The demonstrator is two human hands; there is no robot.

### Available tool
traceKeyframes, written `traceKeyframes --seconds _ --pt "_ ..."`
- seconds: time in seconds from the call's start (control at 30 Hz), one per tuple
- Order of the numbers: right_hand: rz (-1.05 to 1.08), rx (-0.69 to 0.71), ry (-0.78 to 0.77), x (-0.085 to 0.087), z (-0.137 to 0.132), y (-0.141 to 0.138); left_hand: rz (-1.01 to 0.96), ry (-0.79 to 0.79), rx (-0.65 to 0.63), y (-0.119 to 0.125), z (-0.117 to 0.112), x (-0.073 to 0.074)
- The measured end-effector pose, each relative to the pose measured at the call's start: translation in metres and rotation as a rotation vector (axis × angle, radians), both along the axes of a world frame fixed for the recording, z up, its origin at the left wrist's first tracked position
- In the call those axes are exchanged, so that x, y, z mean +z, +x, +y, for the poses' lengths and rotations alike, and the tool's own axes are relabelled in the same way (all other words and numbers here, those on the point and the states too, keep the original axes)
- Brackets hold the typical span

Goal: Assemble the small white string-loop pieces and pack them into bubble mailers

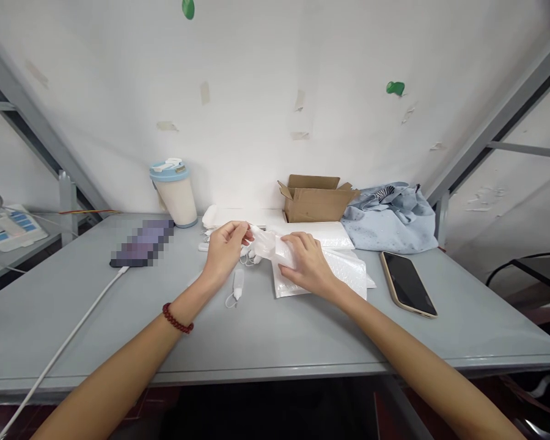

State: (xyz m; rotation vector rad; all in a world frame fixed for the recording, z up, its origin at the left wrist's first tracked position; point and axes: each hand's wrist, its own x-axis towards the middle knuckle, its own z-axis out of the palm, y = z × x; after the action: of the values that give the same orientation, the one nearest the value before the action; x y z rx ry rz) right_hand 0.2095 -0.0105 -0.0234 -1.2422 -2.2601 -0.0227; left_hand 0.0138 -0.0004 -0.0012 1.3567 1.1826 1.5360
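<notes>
My left hand (229,249) is closed in a pinch on the end of a thin translucent plastic bag (264,244). The bag's other end runs to a white bubble pouch (285,252), which my right hand (308,263) grips between thumb and fingers. I cannot tell whether the bag is partly inside the pouch. Under my right hand lie white bubble mailers (348,269). A small white stick-like item with a cord loop (238,286) rests below my left hand. More white pieces with cords (249,253) lie behind the hands, partly hidden.
An open cardboard box (318,201) stands at the back beside a light blue cloth (392,223). A phone (407,284) lies at right. At left are a blurred phone (142,244) on a white cable (68,345) and a lidded cup (176,195).
</notes>
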Motion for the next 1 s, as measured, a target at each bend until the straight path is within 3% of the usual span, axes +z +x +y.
traceKeyframes --seconds 0.1,0.3,0.43,0.7,0.87,1.0 --pt "0.008 0.001 -0.002 -0.001 0.000 0.000 0.032 -0.003 0.018 0.000 -0.001 0.003" --pt "0.047 -0.016 0.020 -0.003 0.002 0.001 0.359 -0.153 -0.080 0.002 -0.002 0.000" --pt "0.056 -0.028 0.040 -0.003 0.003 0.002 0.511 -0.061 -0.003 -0.002 0.000 -0.004" --pt "0.040 -0.026 0.048 -0.004 0.003 0.001 0.560 -0.036 0.139 -0.003 0.000 -0.004" --pt "0.032 -0.006 0.035 -0.004 0.002 0.000 0.680 0.035 -0.063 0.006 -0.010 -0.003" --pt "-0.006 0.010 0.032 -0.004 0.000 -0.001 0.669 0.012 -0.217 0.007 -0.009 0.000"
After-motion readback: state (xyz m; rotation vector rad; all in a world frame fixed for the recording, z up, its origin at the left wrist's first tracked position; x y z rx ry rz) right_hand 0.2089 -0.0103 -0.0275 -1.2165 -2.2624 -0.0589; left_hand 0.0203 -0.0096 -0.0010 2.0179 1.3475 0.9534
